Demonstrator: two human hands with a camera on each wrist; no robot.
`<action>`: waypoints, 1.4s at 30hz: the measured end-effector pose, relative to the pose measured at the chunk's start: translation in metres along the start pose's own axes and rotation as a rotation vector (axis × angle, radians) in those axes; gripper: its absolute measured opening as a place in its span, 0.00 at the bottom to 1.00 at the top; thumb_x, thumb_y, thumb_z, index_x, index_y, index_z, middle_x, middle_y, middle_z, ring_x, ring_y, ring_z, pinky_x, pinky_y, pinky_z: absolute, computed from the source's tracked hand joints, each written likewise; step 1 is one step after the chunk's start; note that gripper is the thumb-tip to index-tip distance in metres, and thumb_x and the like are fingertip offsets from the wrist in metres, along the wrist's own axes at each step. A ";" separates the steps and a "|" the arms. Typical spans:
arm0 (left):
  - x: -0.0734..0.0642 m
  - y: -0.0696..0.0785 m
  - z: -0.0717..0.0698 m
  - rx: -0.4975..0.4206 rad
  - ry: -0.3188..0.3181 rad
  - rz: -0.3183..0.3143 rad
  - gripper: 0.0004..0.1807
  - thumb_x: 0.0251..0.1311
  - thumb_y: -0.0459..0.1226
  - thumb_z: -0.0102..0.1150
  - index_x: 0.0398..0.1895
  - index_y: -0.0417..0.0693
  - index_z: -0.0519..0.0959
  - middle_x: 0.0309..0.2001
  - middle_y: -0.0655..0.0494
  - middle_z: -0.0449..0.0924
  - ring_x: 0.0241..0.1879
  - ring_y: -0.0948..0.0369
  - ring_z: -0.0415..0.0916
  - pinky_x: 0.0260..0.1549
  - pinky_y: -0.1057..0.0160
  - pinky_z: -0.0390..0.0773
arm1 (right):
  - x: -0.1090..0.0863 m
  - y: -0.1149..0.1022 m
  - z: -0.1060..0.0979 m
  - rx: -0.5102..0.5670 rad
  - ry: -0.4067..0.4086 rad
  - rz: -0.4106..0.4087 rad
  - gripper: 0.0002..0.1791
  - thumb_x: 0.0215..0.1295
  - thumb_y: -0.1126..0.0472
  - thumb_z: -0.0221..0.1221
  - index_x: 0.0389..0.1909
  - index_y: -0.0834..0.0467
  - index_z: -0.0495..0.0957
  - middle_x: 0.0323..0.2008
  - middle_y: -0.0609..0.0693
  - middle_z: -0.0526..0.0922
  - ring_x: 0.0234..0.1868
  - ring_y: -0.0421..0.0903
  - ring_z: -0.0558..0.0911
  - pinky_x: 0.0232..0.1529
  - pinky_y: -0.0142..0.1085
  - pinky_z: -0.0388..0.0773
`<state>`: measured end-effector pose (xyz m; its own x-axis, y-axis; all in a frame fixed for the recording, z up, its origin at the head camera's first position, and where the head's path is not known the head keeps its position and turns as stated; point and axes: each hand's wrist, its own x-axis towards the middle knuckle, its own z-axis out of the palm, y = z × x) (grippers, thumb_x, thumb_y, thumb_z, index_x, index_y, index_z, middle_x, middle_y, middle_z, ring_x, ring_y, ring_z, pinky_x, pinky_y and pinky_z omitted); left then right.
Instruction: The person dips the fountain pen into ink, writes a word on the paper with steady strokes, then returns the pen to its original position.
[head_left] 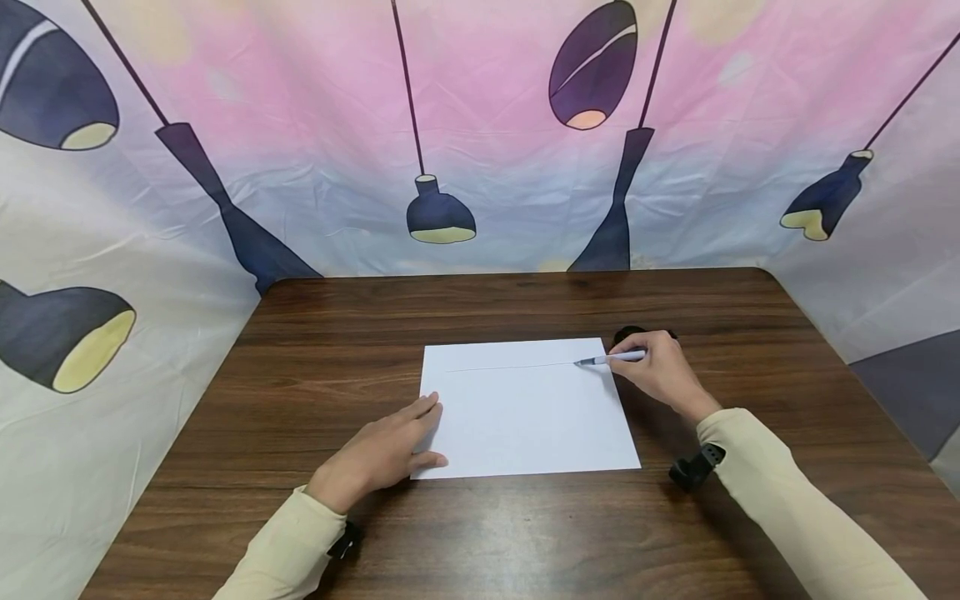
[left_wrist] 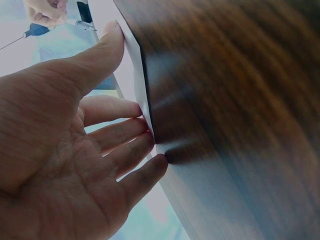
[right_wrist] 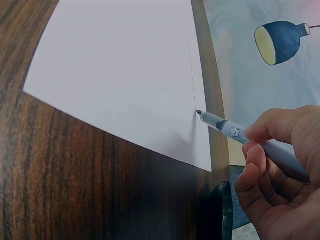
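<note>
Flat on the desk (head_left: 495, 542) lies 1 white paper (head_left: 525, 421), its longer edges running from side to side before the person. Near the paper's far edge, and roughly along it, a thin line (head_left: 510, 367) spans most of the width, from close by the left edge to the tip of 1 pen (head_left: 596, 360). That pen crosses the paper's right edge near the far right corner, tilted, its tip touching the paper at the line's right end. Its barrel is pale, with a dark band and a small printed figure.

Off the paper's right edge is the right hand (head_left: 663, 375); its grip is clamped on the pen, thumb and fingers pinching the barrel. At the paper's left edge rests the left hand (head_left: 386, 454), its grip apart: the thumb lies on the paper by the near left corner, the fingers at the left edge farther up.

Just off the paper's far right corner is a black thing (head_left: 628, 332), partly hidden by the right hand; I cannot tell what it is. From the paper's near side come 2 cream sleeves (head_left: 787, 492). Beyond the paper and the desk hangs a cloth (head_left: 510, 125) printed with dark lamps (head_left: 441, 208).
</note>
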<state>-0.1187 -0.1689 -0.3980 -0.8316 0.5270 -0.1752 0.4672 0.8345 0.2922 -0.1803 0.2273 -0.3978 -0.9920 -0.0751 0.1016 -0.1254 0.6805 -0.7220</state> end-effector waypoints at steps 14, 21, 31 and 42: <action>0.000 0.000 -0.001 -0.001 -0.009 -0.006 0.40 0.66 0.49 0.64 0.73 0.33 0.65 0.77 0.41 0.58 0.74 0.46 0.60 0.64 0.43 0.70 | -0.002 0.005 -0.007 -0.004 0.005 -0.005 0.07 0.63 0.64 0.67 0.37 0.65 0.88 0.34 0.58 0.87 0.25 0.46 0.75 0.23 0.35 0.70; 0.000 0.000 -0.001 -0.002 -0.008 -0.007 0.40 0.67 0.49 0.63 0.73 0.33 0.65 0.77 0.41 0.57 0.73 0.46 0.61 0.63 0.42 0.70 | -0.003 0.005 -0.009 0.003 0.005 -0.001 0.08 0.64 0.64 0.66 0.39 0.65 0.87 0.34 0.58 0.86 0.25 0.46 0.73 0.22 0.35 0.69; 0.000 0.000 0.000 -0.009 -0.001 -0.003 0.40 0.66 0.49 0.64 0.73 0.33 0.65 0.77 0.40 0.58 0.73 0.46 0.61 0.63 0.42 0.70 | 0.003 0.003 -0.007 0.117 0.046 -0.067 0.07 0.65 0.65 0.66 0.39 0.65 0.87 0.31 0.57 0.87 0.30 0.57 0.85 0.25 0.33 0.79; 0.000 0.000 -0.001 -0.014 -0.004 -0.002 0.40 0.66 0.49 0.64 0.73 0.33 0.65 0.77 0.40 0.57 0.73 0.46 0.60 0.63 0.43 0.70 | 0.011 -0.008 0.002 0.094 0.053 -0.113 0.06 0.64 0.65 0.66 0.38 0.63 0.87 0.34 0.58 0.87 0.25 0.50 0.84 0.23 0.34 0.79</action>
<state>-0.1189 -0.1695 -0.3971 -0.8312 0.5263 -0.1792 0.4616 0.8329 0.3053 -0.1905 0.2197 -0.3923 -0.9697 -0.1069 0.2196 -0.2391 0.5988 -0.7644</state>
